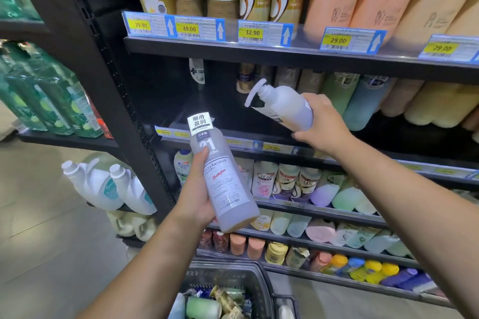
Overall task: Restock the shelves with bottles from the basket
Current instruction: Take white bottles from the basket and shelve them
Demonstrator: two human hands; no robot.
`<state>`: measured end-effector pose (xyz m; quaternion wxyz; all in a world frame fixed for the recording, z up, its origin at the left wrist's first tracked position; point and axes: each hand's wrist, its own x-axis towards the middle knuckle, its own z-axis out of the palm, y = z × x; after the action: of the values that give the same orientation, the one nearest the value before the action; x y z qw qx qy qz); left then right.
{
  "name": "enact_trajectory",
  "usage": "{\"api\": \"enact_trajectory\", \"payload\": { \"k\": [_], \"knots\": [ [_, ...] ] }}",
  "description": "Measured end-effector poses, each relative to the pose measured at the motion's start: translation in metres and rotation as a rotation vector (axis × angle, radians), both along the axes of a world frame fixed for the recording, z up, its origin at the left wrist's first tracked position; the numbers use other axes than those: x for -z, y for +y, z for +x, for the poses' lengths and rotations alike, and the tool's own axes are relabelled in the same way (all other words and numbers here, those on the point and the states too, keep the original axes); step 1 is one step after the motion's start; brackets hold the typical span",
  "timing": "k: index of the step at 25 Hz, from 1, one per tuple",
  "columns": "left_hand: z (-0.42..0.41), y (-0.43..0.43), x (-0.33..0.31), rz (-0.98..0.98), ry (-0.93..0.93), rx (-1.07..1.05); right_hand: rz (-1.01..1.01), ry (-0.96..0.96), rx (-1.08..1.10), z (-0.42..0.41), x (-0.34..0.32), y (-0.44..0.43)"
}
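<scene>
Shelf (181,46) ahead; left hand (195,202) grips one shampoo bottle (228,189), right hand (325,124) grips one pump bottle (285,107).

A single wide-angle view looks from the person's head forward and down, close to the dark shelves (207,45), which fill its upper and right parts. The basket (255,276) lies at the bottom edge, almost straight below.

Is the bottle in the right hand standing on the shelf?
No, the right hand holds the pump bottle tilted in the air before the shelf.
</scene>
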<state>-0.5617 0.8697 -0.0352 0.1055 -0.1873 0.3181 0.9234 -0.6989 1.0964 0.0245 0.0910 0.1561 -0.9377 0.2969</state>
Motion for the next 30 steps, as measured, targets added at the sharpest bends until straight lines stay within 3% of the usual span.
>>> {"api": "enact_trajectory", "payload": {
  "k": [4, 11, 16, 21, 26, 30],
  "knots": [
    [-0.003, 0.002, -0.004, -0.002, -0.026, -0.056, -0.021, -0.072, 0.124, -0.031, 0.012, 0.004],
    [-0.027, 0.020, -0.006, -0.052, -0.046, -0.204, -0.375, -0.435, 0.299, -0.071, 0.035, 0.021],
    [-0.048, 0.042, -0.007, -0.046, -0.024, -0.236, -0.590, -0.545, 0.266, -0.083, 0.044, 0.034],
    [-0.080, 0.061, -0.022, -0.101, 0.008, -0.229, -0.185, -0.608, 0.244, -0.087, 0.062, 0.030],
    [-0.120, 0.075, -0.031, -0.145, 0.014, -0.258, -0.228, -0.460, 0.202, -0.089, 0.067, 0.038],
    [-0.150, 0.074, -0.032, -0.147, 0.021, -0.313, -0.162, -0.516, 0.204, -0.088, 0.071, 0.037]
  ]
}}
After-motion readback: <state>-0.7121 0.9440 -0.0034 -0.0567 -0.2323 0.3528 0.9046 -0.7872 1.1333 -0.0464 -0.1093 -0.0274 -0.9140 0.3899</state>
